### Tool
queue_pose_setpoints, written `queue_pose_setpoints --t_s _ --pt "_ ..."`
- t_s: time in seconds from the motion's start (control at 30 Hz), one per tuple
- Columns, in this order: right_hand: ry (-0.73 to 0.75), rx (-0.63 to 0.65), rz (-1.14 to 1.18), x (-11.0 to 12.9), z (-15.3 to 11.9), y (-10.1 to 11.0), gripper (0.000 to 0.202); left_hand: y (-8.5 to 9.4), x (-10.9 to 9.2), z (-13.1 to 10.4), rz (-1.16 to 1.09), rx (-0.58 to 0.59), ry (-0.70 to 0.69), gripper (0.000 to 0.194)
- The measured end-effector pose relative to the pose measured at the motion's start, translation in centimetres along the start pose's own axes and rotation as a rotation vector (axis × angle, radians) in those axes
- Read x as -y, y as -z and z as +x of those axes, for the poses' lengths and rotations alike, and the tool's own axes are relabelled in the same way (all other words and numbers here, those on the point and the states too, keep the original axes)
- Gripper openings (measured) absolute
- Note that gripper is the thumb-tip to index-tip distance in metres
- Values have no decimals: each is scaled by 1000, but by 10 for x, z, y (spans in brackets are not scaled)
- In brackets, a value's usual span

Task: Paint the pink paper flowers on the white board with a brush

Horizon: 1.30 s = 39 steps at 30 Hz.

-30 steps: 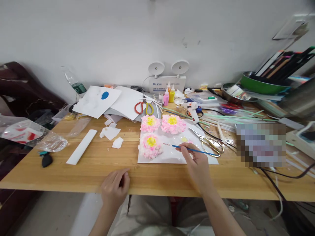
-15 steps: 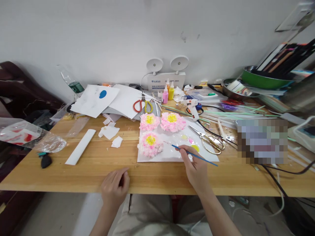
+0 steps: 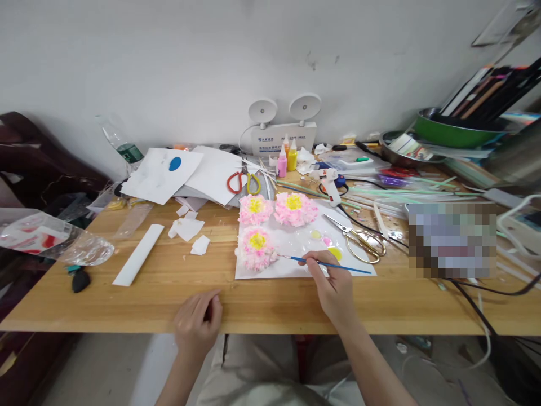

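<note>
My right hand [image 3: 332, 279] pinches a thin blue paintbrush [image 3: 346, 267], its tip pointing left at the right edge of the lower pink flower [image 3: 256, 256]. Two more fluffy pink flowers with yellow centres, one at the upper left [image 3: 255, 217] and one at the upper right [image 3: 296, 217], lie on the white sheet [image 3: 296, 270]. Dabs of yellow paint [image 3: 335, 253] and pink paint [image 3: 327, 241] are on that sheet. My left hand [image 3: 198, 318] rests loosely curled at the table's front edge; nothing shows in it.
Gold scissors [image 3: 357, 238] lie right of the flowers, a white glue gun [image 3: 331, 186] behind. Small paint bottles [image 3: 282, 162] stand near the wall. Red-and-yellow-handled scissors [image 3: 244, 180], a white strip [image 3: 138, 255] and paper scraps [image 3: 187, 228] are to the left. A blurred device [image 3: 452, 239] lies right.
My right hand has shifted slightly, and the brush lies at a flatter angle with its tip closer to the lower flower. My left hand has stayed in place.
</note>
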State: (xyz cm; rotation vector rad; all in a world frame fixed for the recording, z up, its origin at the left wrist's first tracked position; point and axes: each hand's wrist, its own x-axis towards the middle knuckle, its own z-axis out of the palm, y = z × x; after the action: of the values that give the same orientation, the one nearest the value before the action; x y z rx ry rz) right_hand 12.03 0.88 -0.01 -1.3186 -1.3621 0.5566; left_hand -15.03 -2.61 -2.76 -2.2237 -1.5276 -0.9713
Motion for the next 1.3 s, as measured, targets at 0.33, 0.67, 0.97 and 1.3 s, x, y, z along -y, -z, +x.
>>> queue_pose_setpoints --t_s 0.33,0.67,0.97,1.3 --pt "17 13 68 1 1 0 13 1 0 1 7 7 6 13" --pt "62 14 5 0 1 0 13 1 0 1 -1 7 0 14" --pt "39 2 -4 0 3 -3 13 1 -1 1 8 12 4 13" --pt "11 -29 -2 0 2 -3 15 0 0 1 6 7 11 13"
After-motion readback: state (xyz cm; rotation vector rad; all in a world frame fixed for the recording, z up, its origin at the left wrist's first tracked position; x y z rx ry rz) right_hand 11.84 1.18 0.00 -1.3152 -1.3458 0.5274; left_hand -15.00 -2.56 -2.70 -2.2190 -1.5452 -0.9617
